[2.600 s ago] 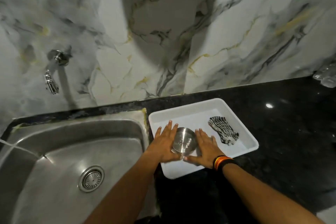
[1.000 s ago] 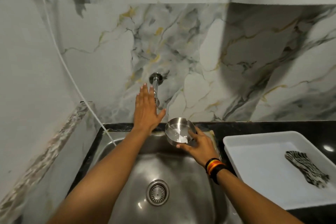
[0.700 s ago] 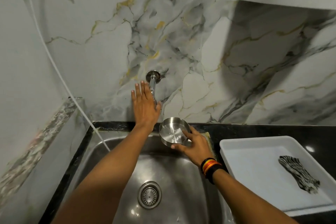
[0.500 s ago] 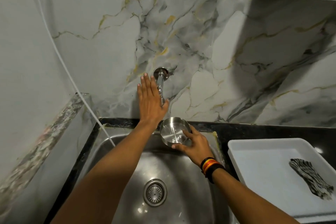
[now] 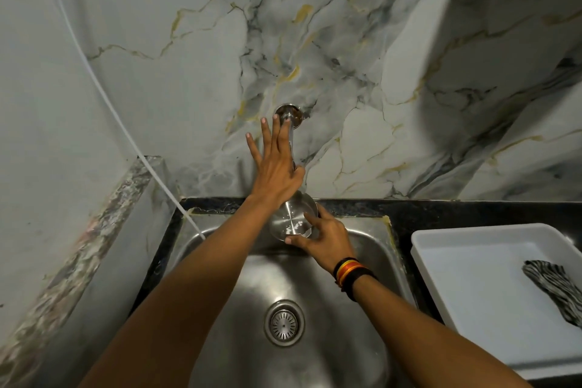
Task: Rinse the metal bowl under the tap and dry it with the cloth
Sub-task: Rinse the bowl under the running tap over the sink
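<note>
My right hand (image 5: 321, 235) grips the small metal bowl (image 5: 291, 219) by its rim, holding it over the back of the steel sink (image 5: 362, 261), just under the wall tap (image 5: 288, 113). White specks cling inside the bowl. My left hand (image 5: 274, 164) lies flat against the tap, fingers spread and thumb hooked around its lower part; most of the tap's body is hidden behind it. I cannot tell if water is running. The striped black-and-white cloth (image 5: 557, 290) lies in the white tray (image 5: 466, 236) at the right.
The sink's drain (image 5: 284, 323) sits below my arms. A white hose (image 5: 104, 94) runs down the left wall into the sink's corner. A marble ledge (image 5: 94, 230) borders the left side. Black counter (image 5: 456, 211) surrounds the sink and tray.
The bowl left the tray and came to the sink under the tap. Over the last second my left hand settled onto the tap and the bowl moved closer beneath it.
</note>
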{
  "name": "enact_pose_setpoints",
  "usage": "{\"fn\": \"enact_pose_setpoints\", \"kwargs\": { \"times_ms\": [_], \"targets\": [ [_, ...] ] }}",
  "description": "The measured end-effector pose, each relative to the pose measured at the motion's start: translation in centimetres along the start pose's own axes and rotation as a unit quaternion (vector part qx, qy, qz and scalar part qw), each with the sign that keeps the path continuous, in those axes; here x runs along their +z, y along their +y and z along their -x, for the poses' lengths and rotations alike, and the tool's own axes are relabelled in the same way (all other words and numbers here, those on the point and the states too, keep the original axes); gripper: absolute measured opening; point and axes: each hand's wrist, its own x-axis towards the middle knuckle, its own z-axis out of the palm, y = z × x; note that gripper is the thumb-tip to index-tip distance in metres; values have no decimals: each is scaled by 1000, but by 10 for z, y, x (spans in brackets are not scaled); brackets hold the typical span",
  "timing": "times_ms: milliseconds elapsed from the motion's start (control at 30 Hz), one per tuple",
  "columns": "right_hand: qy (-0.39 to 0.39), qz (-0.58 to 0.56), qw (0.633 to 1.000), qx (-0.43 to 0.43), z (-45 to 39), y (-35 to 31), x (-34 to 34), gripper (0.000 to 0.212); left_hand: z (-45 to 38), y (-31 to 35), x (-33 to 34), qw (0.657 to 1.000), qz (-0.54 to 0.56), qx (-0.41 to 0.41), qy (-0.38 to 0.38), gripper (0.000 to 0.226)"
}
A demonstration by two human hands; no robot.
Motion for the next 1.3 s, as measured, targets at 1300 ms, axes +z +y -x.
{"fn": "enact_pose_setpoints", "kwargs": {
  "times_ms": [1300],
  "targets": [
    [32,-11,997,68,-35,12,9,72,7,7,10,995,-41,24,86,86]
  ]
}}
